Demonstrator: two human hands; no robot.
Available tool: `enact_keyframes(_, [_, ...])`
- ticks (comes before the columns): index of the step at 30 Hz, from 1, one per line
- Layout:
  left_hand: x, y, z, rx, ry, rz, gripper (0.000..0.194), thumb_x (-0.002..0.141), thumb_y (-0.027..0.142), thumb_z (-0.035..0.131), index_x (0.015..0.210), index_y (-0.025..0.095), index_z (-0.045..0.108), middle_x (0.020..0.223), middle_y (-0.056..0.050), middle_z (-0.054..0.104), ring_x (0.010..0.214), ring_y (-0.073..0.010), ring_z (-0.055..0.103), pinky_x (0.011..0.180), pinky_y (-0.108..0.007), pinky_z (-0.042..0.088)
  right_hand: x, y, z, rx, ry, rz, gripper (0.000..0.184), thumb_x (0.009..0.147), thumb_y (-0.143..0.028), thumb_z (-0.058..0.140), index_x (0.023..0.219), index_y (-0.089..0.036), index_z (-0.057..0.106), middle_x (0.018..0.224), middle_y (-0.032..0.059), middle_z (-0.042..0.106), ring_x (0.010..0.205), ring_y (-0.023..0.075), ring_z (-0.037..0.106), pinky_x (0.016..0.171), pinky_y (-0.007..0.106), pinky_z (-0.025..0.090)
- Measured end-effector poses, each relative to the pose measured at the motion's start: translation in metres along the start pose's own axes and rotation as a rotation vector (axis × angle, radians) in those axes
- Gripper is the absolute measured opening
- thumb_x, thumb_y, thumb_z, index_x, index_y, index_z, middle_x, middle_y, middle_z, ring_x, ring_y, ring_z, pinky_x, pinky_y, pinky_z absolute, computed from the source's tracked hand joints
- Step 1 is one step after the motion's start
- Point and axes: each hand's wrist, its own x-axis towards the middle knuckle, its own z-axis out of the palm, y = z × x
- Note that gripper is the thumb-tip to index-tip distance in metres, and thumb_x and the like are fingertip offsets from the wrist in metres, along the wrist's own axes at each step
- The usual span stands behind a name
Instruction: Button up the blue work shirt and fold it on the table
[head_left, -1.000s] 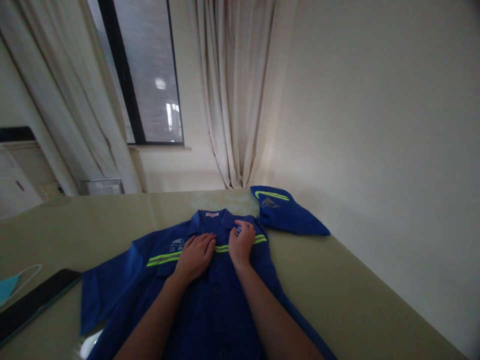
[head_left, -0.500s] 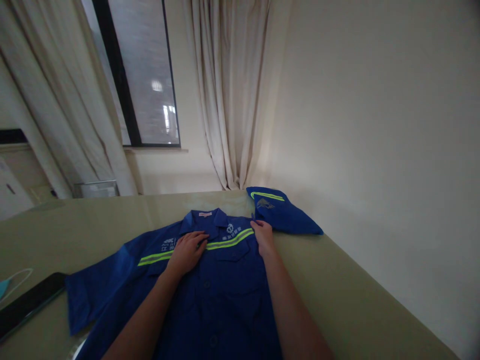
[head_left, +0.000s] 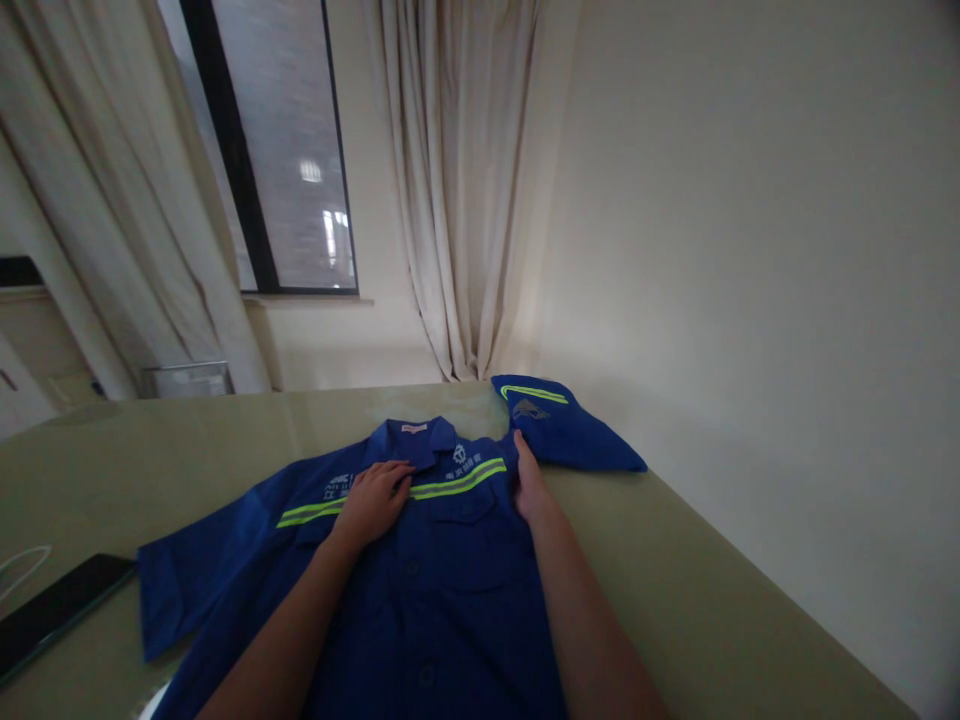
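Observation:
A blue work shirt (head_left: 442, 590) with yellow-green reflective stripes lies face up and buttoned on the olive table (head_left: 675, 580). My left hand (head_left: 373, 500) rests flat on its chest just below the collar, fingers stretched out. My right hand (head_left: 527, 482) lies at the shirt's right shoulder edge, fingers straight and together, pressing the fabric. The shirt's left sleeve spreads out toward the left. The right sleeve is hidden under the body of the shirt or my arm.
A second blue garment (head_left: 564, 424), folded, lies at the back right by the wall. A dark phone or tablet (head_left: 60, 610) lies at the left edge of the table. Curtains (head_left: 465, 190) and a window (head_left: 277, 150) stand behind.
My right hand slid from the middle of the chest out to the shirt's right shoulder edge. My left hand stayed on the chest. The view shifted slightly right.

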Motion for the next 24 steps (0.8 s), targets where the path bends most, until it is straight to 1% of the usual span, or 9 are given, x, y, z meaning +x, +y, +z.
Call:
enact_keyframes(2, [0.001, -0.001, 0.001, -0.004, -0.001, 0.001, 0.041, 0.100, 0.036, 0.040, 0.127, 0.027, 0.070, 0.139, -0.005, 0.066, 0.129, -0.0271, 0.058, 0.109, -0.047, 0.044, -0.005, 0.000, 0.006, 0.118, -0.163, 0.069, 0.057, 0.095, -0.066, 0.043, 0.115, -0.020, 0.071, 0.103, 0.0099, 0.078, 0.107, 0.0263, 0.071, 0.098, 0.046, 0.054])
enact_keyframes(4, [0.001, -0.001, 0.001, -0.008, 0.000, 0.000, 0.041, 0.100, 0.036, 0.040, 0.127, 0.027, 0.070, 0.138, -0.005, 0.067, 0.128, -0.0270, 0.059, 0.108, -0.047, 0.044, -0.010, -0.001, 0.011, 0.176, -0.211, 0.100, 0.059, 0.096, -0.066, 0.040, 0.118, -0.021, 0.070, 0.107, 0.0099, 0.078, 0.109, 0.0272, 0.071, 0.100, 0.048, 0.053])
enact_keyframes(7, [0.001, -0.001, 0.000, -0.018, 0.007, 0.002, 0.040, 0.100, 0.036, 0.041, 0.125, 0.027, 0.071, 0.137, -0.005, 0.068, 0.128, -0.0261, 0.059, 0.109, -0.045, 0.043, -0.013, 0.000, 0.015, 0.204, -0.255, 0.133, 0.051, 0.096, -0.059, 0.044, 0.120, -0.022, 0.069, 0.108, 0.0088, 0.078, 0.108, 0.0273, 0.072, 0.100, 0.047, 0.054])
enact_keyframes(11, [0.000, 0.001, 0.000, -0.025, 0.015, 0.015, 0.039, 0.100, 0.037, 0.042, 0.124, 0.026, 0.071, 0.136, -0.005, 0.069, 0.126, -0.0257, 0.060, 0.108, -0.043, 0.044, -0.014, 0.007, 0.019, 0.191, -0.278, 0.161, 0.038, 0.092, -0.046, 0.057, 0.121, -0.023, 0.068, 0.105, 0.0071, 0.078, 0.101, 0.0255, 0.073, 0.094, 0.043, 0.057])
enact_keyframes(13, [0.000, 0.002, -0.001, -0.020, 0.016, 0.017, 0.039, 0.100, 0.036, 0.042, 0.124, 0.025, 0.071, 0.135, -0.006, 0.069, 0.126, -0.0262, 0.060, 0.107, -0.044, 0.045, -0.016, 0.012, 0.022, 0.212, -0.275, 0.173, 0.037, 0.087, -0.038, 0.065, 0.122, -0.026, 0.066, 0.101, 0.0032, 0.078, 0.096, 0.0230, 0.074, 0.089, 0.039, 0.058])
enact_keyframes(15, [-0.001, 0.003, -0.001, -0.010, 0.018, 0.017, 0.039, 0.100, 0.035, 0.041, 0.125, 0.025, 0.070, 0.136, -0.007, 0.068, 0.126, -0.0268, 0.060, 0.107, -0.045, 0.046, -0.019, 0.016, 0.025, 0.209, -0.304, 0.209, 0.040, 0.082, -0.032, 0.072, 0.121, -0.026, 0.066, 0.094, 0.0004, 0.078, 0.086, 0.0208, 0.074, 0.083, 0.034, 0.059])
enact_keyframes(18, [-0.002, 0.005, -0.001, -0.001, 0.019, 0.024, 0.039, 0.100, 0.034, 0.041, 0.125, 0.025, 0.070, 0.136, -0.007, 0.068, 0.127, -0.0268, 0.059, 0.106, -0.045, 0.045, -0.024, 0.016, 0.033, 0.116, -0.407, 0.228, 0.050, 0.073, -0.030, 0.082, 0.121, -0.025, 0.067, 0.087, -0.0010, 0.076, 0.076, 0.0178, 0.072, 0.074, 0.029, 0.057])
enact_keyframes(21, [-0.002, 0.005, -0.003, 0.005, 0.010, 0.035, 0.038, 0.100, 0.032, 0.042, 0.126, 0.024, 0.069, 0.136, -0.007, 0.068, 0.127, -0.0265, 0.059, 0.107, -0.044, 0.045, -0.029, 0.013, 0.043, -0.070, -0.495, 0.169, 0.056, 0.064, -0.030, 0.089, 0.116, -0.024, 0.069, 0.084, -0.0026, 0.072, 0.071, 0.0146, 0.067, 0.069, 0.026, 0.052])
enact_keyframes(24, [-0.003, 0.004, -0.003, 0.030, -0.023, 0.020, 0.038, 0.096, 0.026, 0.049, 0.129, 0.024, 0.067, 0.136, -0.009, 0.067, 0.128, -0.0269, 0.058, 0.108, -0.042, 0.044, -0.034, 0.007, 0.054, -0.392, -0.540, 0.060, 0.042, 0.061, -0.029, 0.089, 0.098, -0.020, 0.073, 0.067, -0.0068, 0.060, 0.059, 0.0101, 0.052, 0.058, 0.023, 0.040])
